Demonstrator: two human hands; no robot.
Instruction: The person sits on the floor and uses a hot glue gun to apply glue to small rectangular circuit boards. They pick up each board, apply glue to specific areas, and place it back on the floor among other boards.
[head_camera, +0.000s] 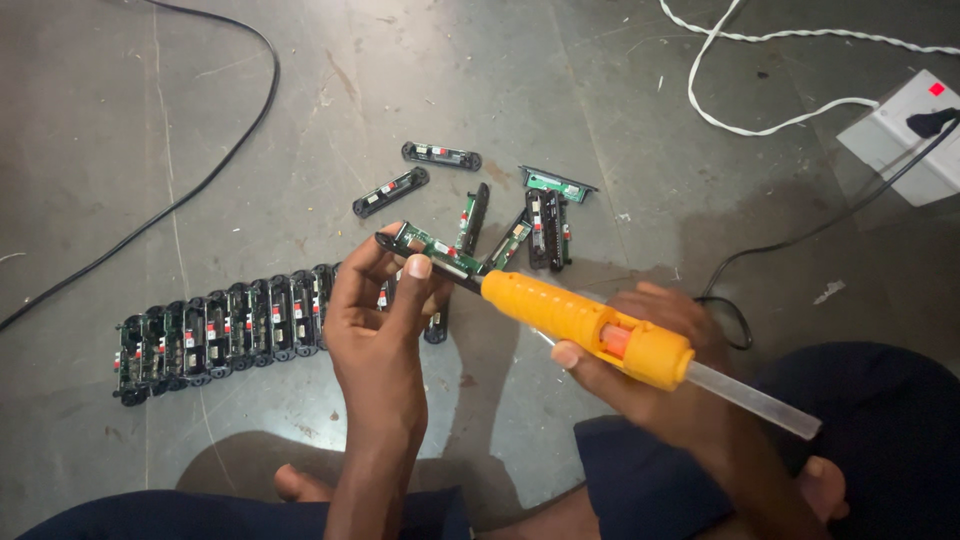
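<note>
My left hand (378, 320) pinches a narrow black module with a green circuit board (425, 246) between thumb and fingers, holding it up over the floor. My right hand (655, 360) grips an orange hot-glue gun (585, 322) whose nozzle touches the right end of that board. A clear glue stick (755, 400) juts out of the gun's rear toward the lower right.
A row of several similar modules (220, 335) lies side by side on the grey floor at the left. Loose modules (470, 195) are scattered above my hands. A black cable (200, 185), a white cord (760, 125) and a white socket box (905, 135) lie around. My knees fill the bottom edge.
</note>
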